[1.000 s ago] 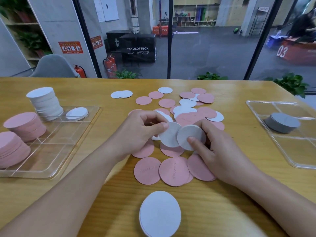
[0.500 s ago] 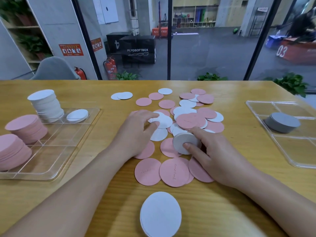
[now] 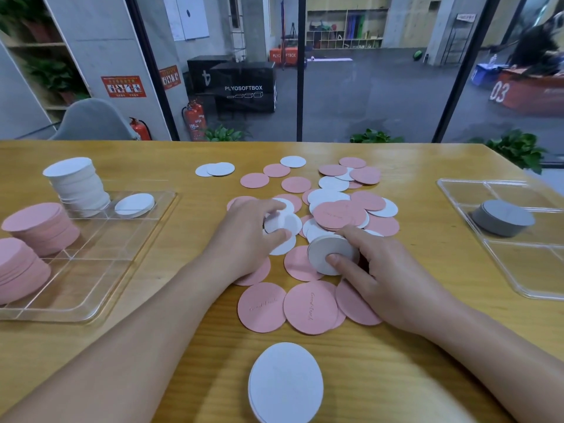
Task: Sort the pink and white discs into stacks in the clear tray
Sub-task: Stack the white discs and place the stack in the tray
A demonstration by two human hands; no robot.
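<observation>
The clear tray (image 3: 146, 236) at left holds pink stacks (image 3: 39, 224), partly cut off, and a white stack (image 3: 77, 186). The left hand (image 3: 244, 236) pinches a white disc (image 3: 282, 222) over the scattered discs (image 3: 338, 213) mid-surface; the right hand (image 3: 381, 276) grips a small white pile (image 3: 331, 250). A second tray (image 3: 518, 270) holds a grey stack (image 3: 502, 216).

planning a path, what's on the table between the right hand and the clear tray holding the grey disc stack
In the head view, only bare wooden table lies between the right hand and the clear plastic tray holding the grey disc stack.
</observation>
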